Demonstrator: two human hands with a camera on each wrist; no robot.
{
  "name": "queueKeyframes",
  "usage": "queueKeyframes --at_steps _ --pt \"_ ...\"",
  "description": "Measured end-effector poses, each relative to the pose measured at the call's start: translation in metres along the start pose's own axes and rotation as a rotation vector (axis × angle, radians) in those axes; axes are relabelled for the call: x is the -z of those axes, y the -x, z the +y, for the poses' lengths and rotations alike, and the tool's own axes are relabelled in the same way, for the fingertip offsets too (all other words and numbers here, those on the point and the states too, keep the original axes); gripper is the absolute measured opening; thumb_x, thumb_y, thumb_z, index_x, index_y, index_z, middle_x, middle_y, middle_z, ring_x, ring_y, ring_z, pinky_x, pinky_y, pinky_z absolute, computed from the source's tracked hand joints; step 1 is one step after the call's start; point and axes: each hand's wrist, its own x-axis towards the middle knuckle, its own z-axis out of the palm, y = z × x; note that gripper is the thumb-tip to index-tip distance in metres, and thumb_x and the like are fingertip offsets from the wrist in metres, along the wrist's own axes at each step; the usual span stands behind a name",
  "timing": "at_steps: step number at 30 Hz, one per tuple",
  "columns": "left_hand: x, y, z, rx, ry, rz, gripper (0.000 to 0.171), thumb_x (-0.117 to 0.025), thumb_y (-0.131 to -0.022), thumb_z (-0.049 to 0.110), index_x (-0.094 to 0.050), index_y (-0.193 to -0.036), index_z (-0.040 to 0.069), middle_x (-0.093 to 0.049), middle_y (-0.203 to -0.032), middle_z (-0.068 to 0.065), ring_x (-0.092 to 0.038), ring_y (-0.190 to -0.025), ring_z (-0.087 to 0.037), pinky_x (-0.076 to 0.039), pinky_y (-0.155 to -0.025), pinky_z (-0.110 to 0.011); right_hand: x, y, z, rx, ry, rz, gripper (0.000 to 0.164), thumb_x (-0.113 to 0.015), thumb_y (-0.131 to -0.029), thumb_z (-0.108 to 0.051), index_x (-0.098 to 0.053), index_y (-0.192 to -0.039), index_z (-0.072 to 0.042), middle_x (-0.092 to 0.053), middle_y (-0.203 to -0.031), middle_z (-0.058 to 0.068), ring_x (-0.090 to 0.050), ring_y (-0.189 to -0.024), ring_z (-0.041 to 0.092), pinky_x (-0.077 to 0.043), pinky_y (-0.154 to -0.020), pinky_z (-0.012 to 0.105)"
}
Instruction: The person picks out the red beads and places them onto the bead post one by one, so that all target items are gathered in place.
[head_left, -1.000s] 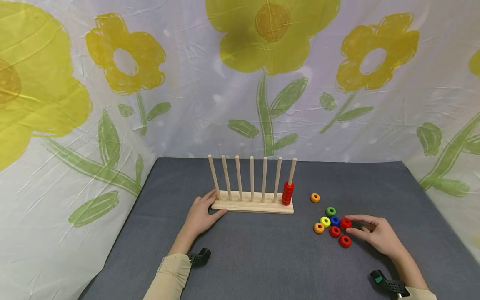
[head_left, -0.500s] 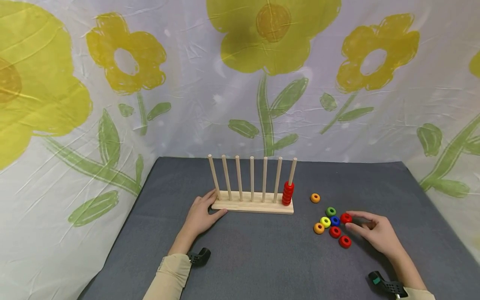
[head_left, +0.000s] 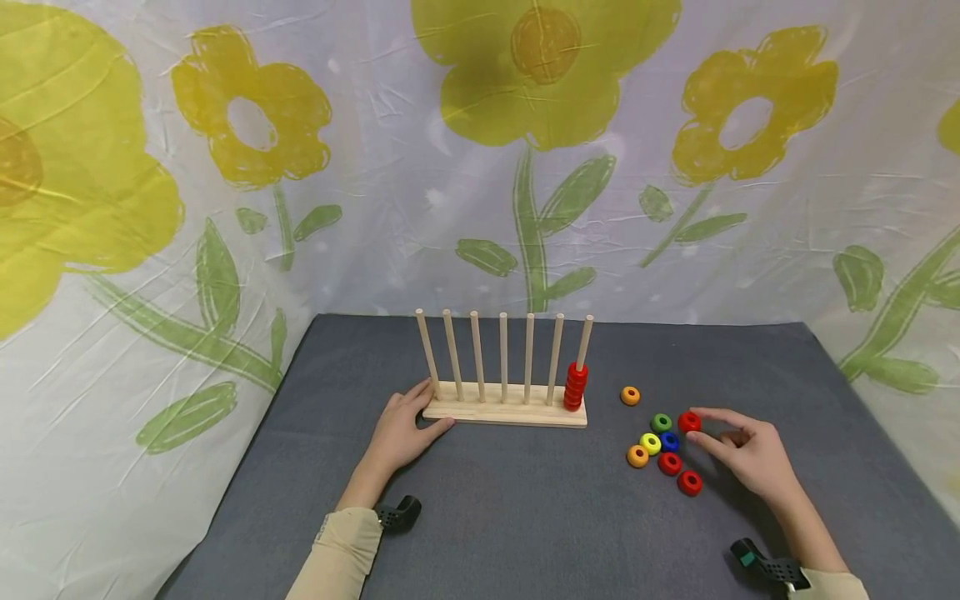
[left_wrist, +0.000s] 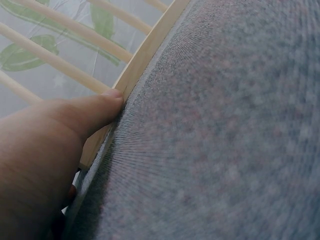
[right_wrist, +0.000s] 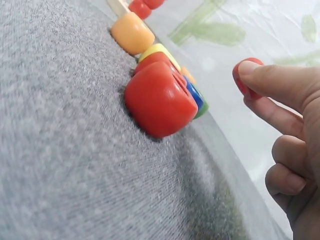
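Note:
A wooden peg stand (head_left: 502,410) with a row of upright pegs stands at the back middle, and several red beads (head_left: 575,387) are stacked on its rightmost peg. My left hand (head_left: 400,429) grips the stand's left end; in the left wrist view the thumb (left_wrist: 107,102) presses on the front edge. My right hand (head_left: 753,454) pinches a red bead (head_left: 689,422) between thumb and index finger. The right wrist view shows this pinched bead (right_wrist: 245,80) raised off the table, the other fingers curled.
Loose beads lie left of my right hand: green (head_left: 662,422), blue (head_left: 669,442), yellow (head_left: 650,443), orange (head_left: 637,456), and two red ones, the nearest red bead (head_left: 690,482) in front. Another orange bead (head_left: 630,396) lies apart near the stand. A flowered cloth (head_left: 375,208) hangs behind the grey table.
My right hand has lifted the red bead off the table and moved it slightly away from me, beside the green bead. The left hand and the stand stay put.

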Motion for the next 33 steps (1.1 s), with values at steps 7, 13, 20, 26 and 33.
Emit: queueKeyframes --at_steps 7,13,20,26,33 --pt "0.002 0.001 0.001 0.008 0.006 -0.001 0.083 -0.074 -0.091 0.052 -0.044 -0.155 0.007 -0.042 -0.157 -0.01 -0.05 -0.11 -0.029 -0.045 -0.089 -0.048 0.0 -0.002 -0.03 0.036 0.002 0.036 0.034 -0.081 -0.086 -0.002 -0.073 -0.119 0.001 -0.029 -0.048 -0.003 -0.018 -0.041 -0.011 -0.021 -0.036 0.031" --pt "-0.001 0.0 -0.001 0.004 0.003 0.0 0.083 -0.073 -0.091 0.052 -0.045 -0.154 0.007 -0.042 -0.157 -0.01 -0.05 -0.11 -0.03 -0.044 -0.09 -0.048 -0.001 -0.009 -0.01 0.057 0.026 0.045 0.036 -0.083 -0.086 -0.004 -0.074 -0.121 -0.004 -0.03 -0.048 -0.004 -0.02 -0.041 -0.01 -0.02 -0.036 0.03" --pt "-0.001 -0.001 -0.002 0.001 -0.001 0.007 0.083 -0.073 -0.091 0.053 -0.045 -0.154 0.007 -0.042 -0.157 -0.01 -0.05 -0.109 -0.029 -0.045 -0.088 -0.048 -0.002 -0.015 -0.016 0.076 0.033 0.043 0.038 -0.084 -0.086 -0.009 -0.074 -0.122 -0.01 -0.032 -0.049 -0.004 -0.022 -0.041 -0.003 -0.022 -0.037 0.03" --pt "-0.001 0.0 -0.002 -0.008 0.003 0.02 0.083 -0.074 -0.091 0.053 -0.046 -0.154 0.007 -0.043 -0.156 -0.01 -0.05 -0.108 -0.029 -0.045 -0.087 -0.048 -0.003 -0.018 -0.024 0.09 0.036 0.072 0.036 -0.084 -0.086 -0.009 -0.075 -0.12 -0.011 -0.032 -0.048 -0.004 -0.022 -0.04 0.001 -0.022 -0.037 0.03" --pt "-0.002 0.0 -0.002 -0.01 -0.002 0.019 0.083 -0.074 -0.091 0.053 -0.046 -0.154 0.006 -0.043 -0.156 -0.011 -0.051 -0.108 -0.029 -0.045 -0.087 -0.048 -0.009 -0.025 -0.035 0.119 0.075 0.118 0.034 -0.085 -0.086 -0.011 -0.076 -0.119 -0.013 -0.031 -0.049 -0.007 -0.025 -0.039 0.01 -0.023 -0.037 0.028"
